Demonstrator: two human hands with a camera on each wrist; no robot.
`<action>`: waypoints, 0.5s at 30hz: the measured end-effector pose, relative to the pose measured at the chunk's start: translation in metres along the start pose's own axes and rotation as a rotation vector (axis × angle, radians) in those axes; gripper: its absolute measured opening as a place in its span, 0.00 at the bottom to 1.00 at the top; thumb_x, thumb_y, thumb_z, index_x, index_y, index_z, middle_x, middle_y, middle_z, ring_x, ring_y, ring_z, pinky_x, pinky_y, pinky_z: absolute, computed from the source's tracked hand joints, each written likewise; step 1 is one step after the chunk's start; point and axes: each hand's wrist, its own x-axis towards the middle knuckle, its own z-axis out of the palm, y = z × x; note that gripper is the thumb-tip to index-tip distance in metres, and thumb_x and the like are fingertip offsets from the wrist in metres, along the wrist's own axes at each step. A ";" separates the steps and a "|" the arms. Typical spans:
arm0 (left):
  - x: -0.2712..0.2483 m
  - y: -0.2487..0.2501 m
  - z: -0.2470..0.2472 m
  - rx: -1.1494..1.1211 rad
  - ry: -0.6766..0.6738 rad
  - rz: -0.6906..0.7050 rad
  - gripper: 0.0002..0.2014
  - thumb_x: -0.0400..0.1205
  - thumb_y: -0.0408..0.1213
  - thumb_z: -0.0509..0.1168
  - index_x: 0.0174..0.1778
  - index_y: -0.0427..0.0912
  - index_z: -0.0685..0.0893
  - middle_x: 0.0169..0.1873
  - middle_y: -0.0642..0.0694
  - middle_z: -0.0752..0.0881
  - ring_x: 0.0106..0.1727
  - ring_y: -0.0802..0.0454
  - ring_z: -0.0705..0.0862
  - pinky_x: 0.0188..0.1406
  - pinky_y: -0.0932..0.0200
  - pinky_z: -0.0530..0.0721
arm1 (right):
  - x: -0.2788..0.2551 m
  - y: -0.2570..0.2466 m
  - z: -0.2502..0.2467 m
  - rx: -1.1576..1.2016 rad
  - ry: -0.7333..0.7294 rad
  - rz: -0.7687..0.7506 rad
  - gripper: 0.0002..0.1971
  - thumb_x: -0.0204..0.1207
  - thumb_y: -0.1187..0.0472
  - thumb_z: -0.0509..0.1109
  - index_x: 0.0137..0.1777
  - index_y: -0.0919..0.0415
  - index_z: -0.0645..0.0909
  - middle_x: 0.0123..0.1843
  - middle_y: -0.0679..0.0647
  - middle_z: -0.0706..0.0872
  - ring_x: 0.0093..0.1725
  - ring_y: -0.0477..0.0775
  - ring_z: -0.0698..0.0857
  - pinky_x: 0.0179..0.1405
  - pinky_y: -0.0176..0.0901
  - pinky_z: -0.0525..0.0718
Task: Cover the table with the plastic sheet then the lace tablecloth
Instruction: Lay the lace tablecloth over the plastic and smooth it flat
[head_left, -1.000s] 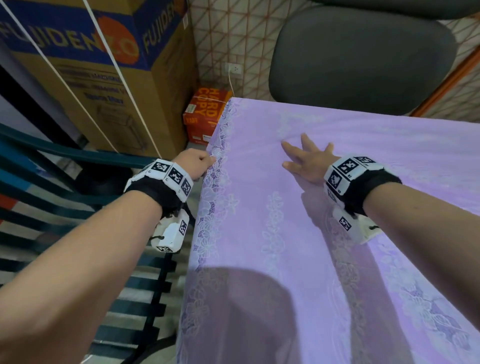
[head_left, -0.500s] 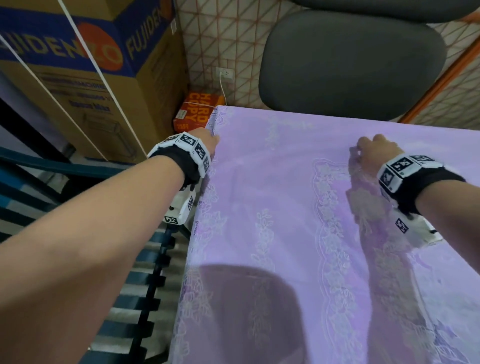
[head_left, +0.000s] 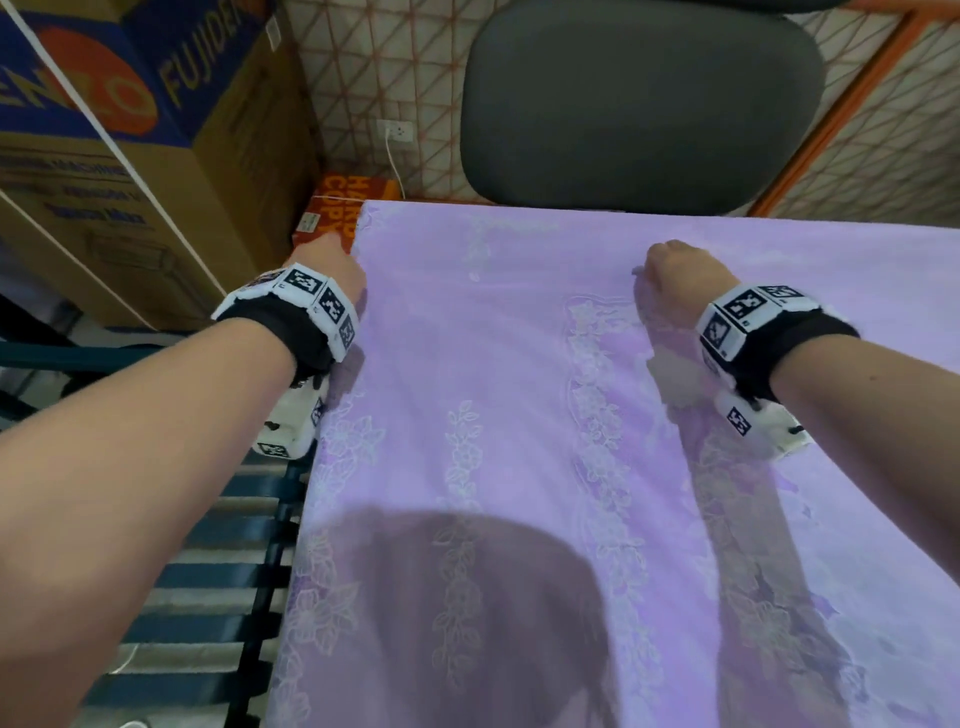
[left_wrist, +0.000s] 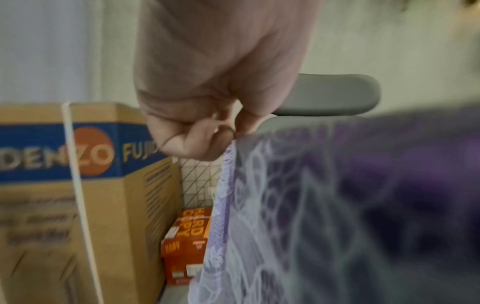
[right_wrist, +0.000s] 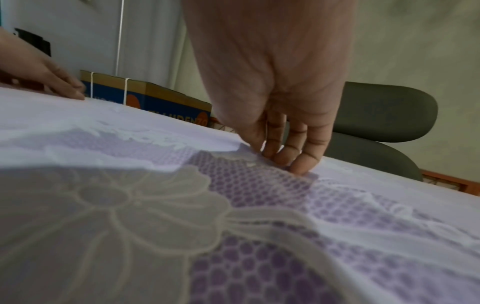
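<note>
A white lace tablecloth (head_left: 467, 415) with flower patterns lies over a purple layer on the table and hangs down the left side (left_wrist: 259, 226). My left hand (head_left: 332, 260) pinches the lace at the table's left edge near the far corner; in the left wrist view the fingers (left_wrist: 207, 139) pinch its hem. My right hand (head_left: 675, 270) is curled on the tabletop further right, and its fingertips (right_wrist: 285, 156) pinch up a small fold of the lace (right_wrist: 233, 185). The plastic sheet cannot be told apart under the lace.
A grey office chair (head_left: 639, 98) stands behind the table's far edge. A large cardboard box (head_left: 130, 130) and an orange paper box (head_left: 337, 208) stand at the far left. A dark slatted chair (head_left: 208, 571) is to the left of the table.
My left hand has slid along the left edge toward the far corner. My right hand went from flat on the cloth to curled, moved right, and now pinches the lace.
</note>
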 end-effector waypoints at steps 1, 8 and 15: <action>-0.007 0.006 -0.001 0.032 0.033 -0.006 0.19 0.84 0.33 0.55 0.72 0.32 0.69 0.68 0.27 0.76 0.67 0.29 0.78 0.64 0.40 0.77 | -0.006 0.005 0.000 0.018 0.009 -0.007 0.16 0.84 0.58 0.55 0.61 0.72 0.74 0.62 0.71 0.76 0.61 0.73 0.79 0.59 0.57 0.77; -0.084 0.124 0.024 0.164 -0.100 0.332 0.21 0.86 0.37 0.53 0.75 0.37 0.64 0.70 0.34 0.71 0.67 0.30 0.77 0.61 0.42 0.77 | -0.050 0.090 -0.022 0.018 -0.068 0.131 0.20 0.84 0.59 0.57 0.72 0.68 0.70 0.70 0.68 0.73 0.69 0.70 0.76 0.67 0.57 0.76; -0.160 0.272 0.091 0.188 -0.249 0.646 0.15 0.83 0.35 0.60 0.66 0.41 0.74 0.64 0.39 0.73 0.64 0.35 0.76 0.59 0.41 0.81 | -0.089 0.258 -0.033 -0.070 -0.136 0.329 0.18 0.82 0.61 0.59 0.69 0.67 0.76 0.70 0.68 0.79 0.71 0.67 0.76 0.71 0.53 0.74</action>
